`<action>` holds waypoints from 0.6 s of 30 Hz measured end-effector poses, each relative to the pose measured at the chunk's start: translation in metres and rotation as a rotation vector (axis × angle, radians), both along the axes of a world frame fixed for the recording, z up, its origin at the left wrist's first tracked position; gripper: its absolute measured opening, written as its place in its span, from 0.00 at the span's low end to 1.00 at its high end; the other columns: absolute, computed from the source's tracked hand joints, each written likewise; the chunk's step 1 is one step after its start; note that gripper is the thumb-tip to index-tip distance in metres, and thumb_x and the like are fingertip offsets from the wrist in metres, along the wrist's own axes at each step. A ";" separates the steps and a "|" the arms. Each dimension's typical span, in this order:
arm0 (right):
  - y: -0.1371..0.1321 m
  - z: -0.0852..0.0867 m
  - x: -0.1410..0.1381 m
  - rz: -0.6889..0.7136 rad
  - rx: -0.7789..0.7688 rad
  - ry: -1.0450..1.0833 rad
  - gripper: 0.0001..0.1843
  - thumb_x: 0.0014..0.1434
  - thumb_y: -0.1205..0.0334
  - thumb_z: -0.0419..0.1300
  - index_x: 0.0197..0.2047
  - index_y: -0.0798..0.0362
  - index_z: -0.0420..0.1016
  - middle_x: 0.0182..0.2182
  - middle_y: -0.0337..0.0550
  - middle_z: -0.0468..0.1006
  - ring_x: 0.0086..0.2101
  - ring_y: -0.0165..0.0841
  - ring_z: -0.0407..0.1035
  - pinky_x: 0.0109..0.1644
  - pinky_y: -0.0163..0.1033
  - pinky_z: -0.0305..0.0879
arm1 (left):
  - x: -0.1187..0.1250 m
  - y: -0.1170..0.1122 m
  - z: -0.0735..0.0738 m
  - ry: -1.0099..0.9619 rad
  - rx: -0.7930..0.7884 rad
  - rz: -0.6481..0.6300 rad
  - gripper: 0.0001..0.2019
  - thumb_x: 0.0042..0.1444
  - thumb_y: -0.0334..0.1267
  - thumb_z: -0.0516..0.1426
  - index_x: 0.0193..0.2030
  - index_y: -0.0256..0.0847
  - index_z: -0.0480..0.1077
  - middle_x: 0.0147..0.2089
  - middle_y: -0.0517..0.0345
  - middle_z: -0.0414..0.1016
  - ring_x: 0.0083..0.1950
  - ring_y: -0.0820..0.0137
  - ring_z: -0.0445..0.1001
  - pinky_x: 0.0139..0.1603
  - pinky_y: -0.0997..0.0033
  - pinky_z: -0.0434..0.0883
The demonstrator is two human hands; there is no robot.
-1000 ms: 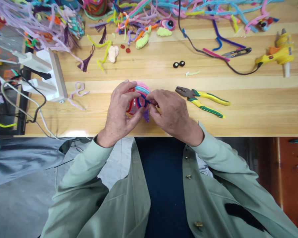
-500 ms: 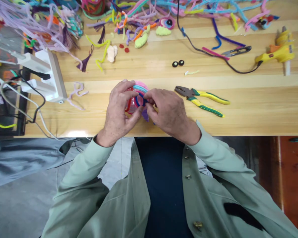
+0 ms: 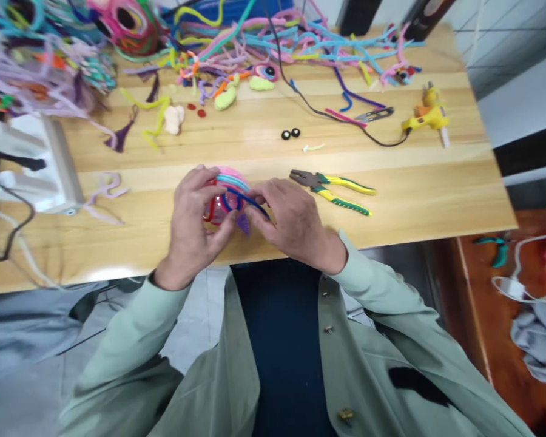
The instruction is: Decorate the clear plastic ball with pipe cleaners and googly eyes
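My left hand [image 3: 195, 218] is closed around the left side of a small rounded craft piece [image 3: 231, 177], made of pink, light blue and red pipe cleaner bands over a clear, pinkish body. A dark blue pipe cleaner [image 3: 260, 209] runs across its front, and my right hand [image 3: 290, 220] pinches it between thumb and fingers. A purple leaf-like bit [image 3: 242, 223] hangs below, between the hands. To the right of my right hand lie combination pliers [image 3: 330, 189] with yellow and green handles, jaws pointing left. My fingers hide part of the piece.
A yellow glue gun [image 3: 430, 115] lies at the right with its black cord. Nearby are small snips [image 3: 374, 115], two black-and-white eyes [image 3: 290, 133] and a cream lump [image 3: 173, 119]. Pipe cleaners [image 3: 295, 42] heap along the back. A white power strip [image 3: 54, 164] stands left.
The view has swung to the right, shifting the table leftward and showing its right edge. More of the dark blue pipe cleaner now shows between my hands. Both hands keep their hold.
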State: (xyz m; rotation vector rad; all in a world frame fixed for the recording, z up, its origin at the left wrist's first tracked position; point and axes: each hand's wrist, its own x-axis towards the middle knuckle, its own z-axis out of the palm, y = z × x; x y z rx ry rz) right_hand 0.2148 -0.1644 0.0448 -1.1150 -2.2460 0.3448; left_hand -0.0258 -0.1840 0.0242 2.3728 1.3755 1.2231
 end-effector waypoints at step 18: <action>0.011 0.002 0.049 -0.079 0.053 0.077 0.10 0.81 0.56 0.61 0.55 0.50 0.81 0.45 0.47 0.86 0.46 0.40 0.79 0.54 0.46 0.73 | -0.013 0.004 -0.007 -0.061 0.030 -0.006 0.34 0.63 0.49 0.75 0.74 0.59 0.74 0.77 0.52 0.80 0.77 0.38 0.77 0.77 0.21 0.77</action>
